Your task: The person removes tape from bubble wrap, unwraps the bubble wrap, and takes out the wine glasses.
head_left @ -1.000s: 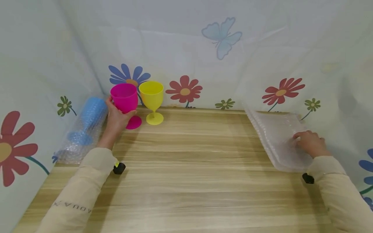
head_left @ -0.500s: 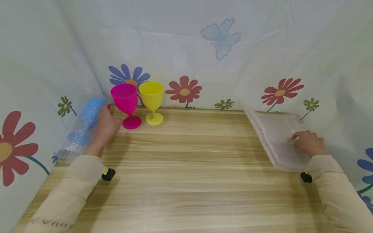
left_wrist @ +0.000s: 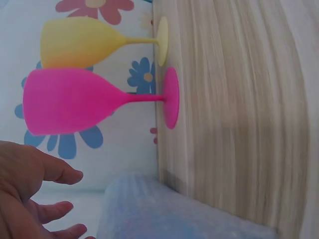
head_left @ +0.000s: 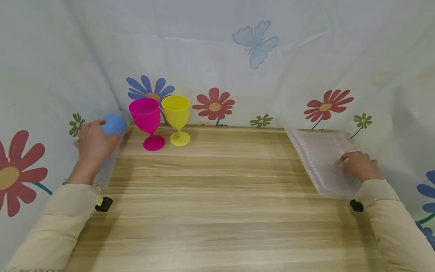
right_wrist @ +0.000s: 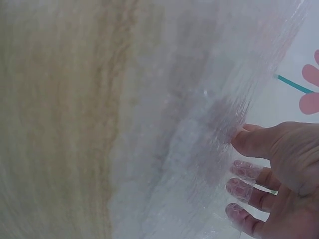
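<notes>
My left hand (head_left: 93, 145) is above a blue goblet (head_left: 113, 124) in bubble wrap (head_left: 108, 173) at the table's left edge, hiding much of it. In the left wrist view, that hand's fingers (left_wrist: 62, 211) are spread and hold nothing, apart from the wrapped goblet (left_wrist: 164, 214). A pink goblet (head_left: 145, 115) stands upright to the right of it, next to an upright yellow goblet (head_left: 176, 111). Far right, my right hand (head_left: 361, 166) pinches the edge of clear bubble wrap sheeting (head_left: 326, 162); the right wrist view has the thumb (right_wrist: 254, 142) in front and fingertips behind the film.
The wood-grain table (head_left: 217, 211) stretches between both arms. A flowered white curtain (head_left: 204, 56) closes off the back and both sides, close behind the goblets. A black wrist device (head_left: 104, 204) sits under the left cuff, another black device (head_left: 357, 206) under the right.
My left hand has let go of the pink goblet and moved left to above the wrapped blue goblet. The pink goblet stays standing. My right hand keeps its place on the bubble wrap.
</notes>
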Available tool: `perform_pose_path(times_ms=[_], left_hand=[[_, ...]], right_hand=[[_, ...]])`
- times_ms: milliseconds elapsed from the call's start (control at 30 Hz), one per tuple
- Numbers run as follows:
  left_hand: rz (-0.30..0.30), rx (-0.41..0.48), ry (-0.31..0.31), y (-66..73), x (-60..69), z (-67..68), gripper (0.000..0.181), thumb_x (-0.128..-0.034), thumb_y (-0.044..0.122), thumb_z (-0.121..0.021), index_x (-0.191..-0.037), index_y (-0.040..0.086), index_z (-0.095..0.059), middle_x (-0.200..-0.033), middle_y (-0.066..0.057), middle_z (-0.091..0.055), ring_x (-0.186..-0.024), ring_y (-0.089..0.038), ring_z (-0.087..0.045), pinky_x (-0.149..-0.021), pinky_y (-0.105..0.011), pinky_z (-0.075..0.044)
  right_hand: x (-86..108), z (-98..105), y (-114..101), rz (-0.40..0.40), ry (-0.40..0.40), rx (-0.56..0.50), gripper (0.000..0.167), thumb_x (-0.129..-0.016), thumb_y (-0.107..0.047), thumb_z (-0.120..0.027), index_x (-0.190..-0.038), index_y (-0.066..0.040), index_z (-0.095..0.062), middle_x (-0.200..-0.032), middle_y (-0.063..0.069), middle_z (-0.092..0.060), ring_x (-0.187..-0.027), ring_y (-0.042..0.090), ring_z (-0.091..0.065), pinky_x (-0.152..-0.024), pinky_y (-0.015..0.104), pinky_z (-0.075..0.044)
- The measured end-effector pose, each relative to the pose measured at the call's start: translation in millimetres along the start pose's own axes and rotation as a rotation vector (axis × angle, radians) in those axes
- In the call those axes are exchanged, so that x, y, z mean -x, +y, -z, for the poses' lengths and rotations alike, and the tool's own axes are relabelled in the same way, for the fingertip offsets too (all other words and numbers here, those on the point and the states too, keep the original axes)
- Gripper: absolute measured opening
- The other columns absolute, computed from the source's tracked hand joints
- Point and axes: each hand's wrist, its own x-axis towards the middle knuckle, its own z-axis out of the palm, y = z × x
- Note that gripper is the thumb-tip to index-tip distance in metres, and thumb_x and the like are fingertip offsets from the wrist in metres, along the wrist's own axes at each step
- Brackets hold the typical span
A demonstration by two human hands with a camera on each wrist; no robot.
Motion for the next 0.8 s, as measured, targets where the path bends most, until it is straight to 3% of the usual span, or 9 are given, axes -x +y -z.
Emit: perform_pose_path(times_ms=[200,300,800], left_hand=[[0.110,-0.136,-0.089,-14.4,1.2,-0.1,0.073,-0.1008,0.030,-0.054,-0.150,-0.016,-0.026,-0.147,-0.052,-0.016,-0.136,-0.069,-0.015,-0.104,-0.081,-0.012],[0.127,-0.177,-0.134,-21.8,1.3,-2.2,0.080,-0.1010,0.032,-0.056,-0.150,-0.018,-0.018,-0.145,-0.055,-0.013,-0.135,-0.071,-0.014,-0.104,-0.082,-0.014],[0.045,-0.206,-0.227,-39.0,3.6,0.6,0.094,-0.0929,0.027,-0.070,-0.148,-0.020,-0.009,-0.139,-0.055,-0.017,-0.126,-0.072,-0.020,-0.093,-0.082,-0.028]], right_hand=[[-1.2,-0.7,-0.3,-0.004,0.010,0.001,0.031,-0.096,-0.004,-0.057,-0.124,0.009,-0.061,-0.122,0.041,-0.055,-0.107,0.062,-0.052,-0.083,0.076,-0.039],[-2.0,-0.9,0.0,-0.008,0.012,0.000,0.031,-0.096,-0.004,-0.056,-0.124,0.009,-0.061,-0.122,0.041,-0.054,-0.106,0.061,-0.052,-0.084,0.076,-0.038],[-1.9,-0.7,-0.2,-0.003,-0.007,-0.014,0.033,-0.095,-0.003,-0.052,-0.125,0.010,-0.060,-0.125,0.042,-0.053,-0.107,0.059,-0.052,-0.084,0.076,-0.038]])
